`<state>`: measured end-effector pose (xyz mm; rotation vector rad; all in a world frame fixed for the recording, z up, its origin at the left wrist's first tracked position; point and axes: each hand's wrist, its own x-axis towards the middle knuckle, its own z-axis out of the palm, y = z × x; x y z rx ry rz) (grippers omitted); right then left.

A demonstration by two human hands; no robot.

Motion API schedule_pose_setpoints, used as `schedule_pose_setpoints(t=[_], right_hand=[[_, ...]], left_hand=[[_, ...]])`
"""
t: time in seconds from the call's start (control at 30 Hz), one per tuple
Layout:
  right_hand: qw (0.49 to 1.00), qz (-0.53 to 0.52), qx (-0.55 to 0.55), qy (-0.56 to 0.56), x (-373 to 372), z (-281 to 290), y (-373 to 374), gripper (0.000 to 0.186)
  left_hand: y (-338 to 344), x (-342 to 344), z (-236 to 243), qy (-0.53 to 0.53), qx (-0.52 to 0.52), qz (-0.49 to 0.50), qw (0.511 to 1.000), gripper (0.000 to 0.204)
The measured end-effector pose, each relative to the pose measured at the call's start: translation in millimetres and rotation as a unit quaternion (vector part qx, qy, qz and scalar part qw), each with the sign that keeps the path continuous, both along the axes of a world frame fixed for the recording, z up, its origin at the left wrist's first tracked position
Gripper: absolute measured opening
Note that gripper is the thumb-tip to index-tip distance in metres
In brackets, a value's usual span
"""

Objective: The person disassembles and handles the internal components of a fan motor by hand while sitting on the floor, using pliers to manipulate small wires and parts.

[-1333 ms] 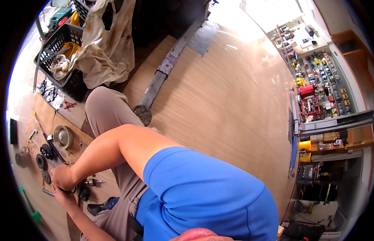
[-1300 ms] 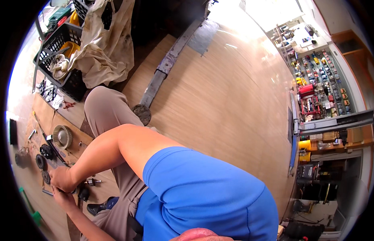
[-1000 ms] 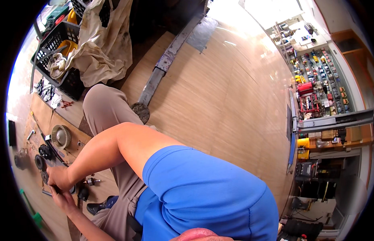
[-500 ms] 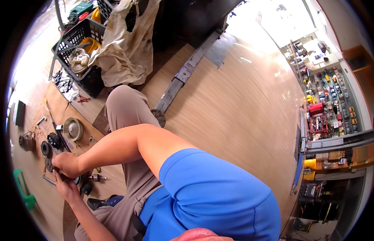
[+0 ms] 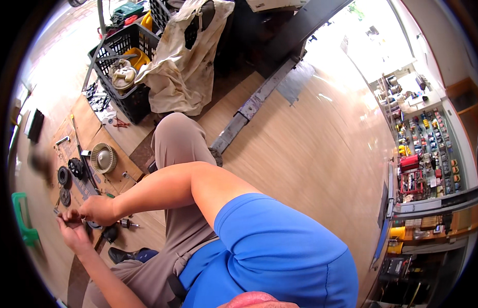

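My right hand (image 5: pixel 99 209) and my left hand (image 5: pixel 74 235) meet at the lower left, above the floor. The fingers of both are curled and pinched together at the tips. Whatever lies between them is too small or hidden to name. Just beyond the fingertips lies a dark round disc (image 5: pixel 65 196), with a black ring-shaped pulley (image 5: pixel 63 175) farther off. A motor armature (image 5: pixel 127 224) with a thin shaft rests close to my right wrist, and a black rounded part (image 5: pixel 110 234) is beside it.
A pale blower wheel (image 5: pixel 103 158), a black round part (image 5: pixel 75 167) and a socket tool (image 5: pixel 63 140) lie on cardboard (image 5: pixel 84 115). Behind stands a black crate (image 5: pixel 134 102) draped with a stained cloth (image 5: pixel 185 77). A green plastic stool (image 5: pixel 23 218) is at far left.
The view has shifted, so the floor things appear farther right and higher. My hands have come away from the disc, and my left fingers now meet the right ones at the tips.
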<state>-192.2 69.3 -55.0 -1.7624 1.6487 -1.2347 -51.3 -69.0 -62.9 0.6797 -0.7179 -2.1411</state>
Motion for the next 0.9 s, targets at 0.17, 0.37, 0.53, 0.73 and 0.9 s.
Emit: schedule_pose_setpoints(t=[0.17,0.37,0.53,0.73,0.9], right_hand=[[1.0,0.016,-0.001,-0.025,8.9,1.0,0.9,0.008],[0.996,0.001,0.012,-0.087,7.1,0.0,10.4,0.011],[0.995,0.02,0.007,-0.101,2.4,10.4,14.6,0.015],[0.99,0.03,0.034,-0.132,-2.5,1.4,7.2,0.029],[0.985,0.036,0.122,-0.117,1.6,8.0,5.6,0.012]], left_hand=[[-0.2,5.9,5.9,0.029,0.029,0.002,0.999,0.024],[36.5,-28.6,35.0,-0.107,-0.013,0.079,0.991,0.022],[33.3,-23.6,31.6,-0.147,-0.078,0.06,0.984,0.021],[30.5,-39.3,18.5,-0.15,-0.048,0.111,0.981,0.014],[34.7,-37.0,49.2,-0.062,0.001,0.075,0.995,0.021]])
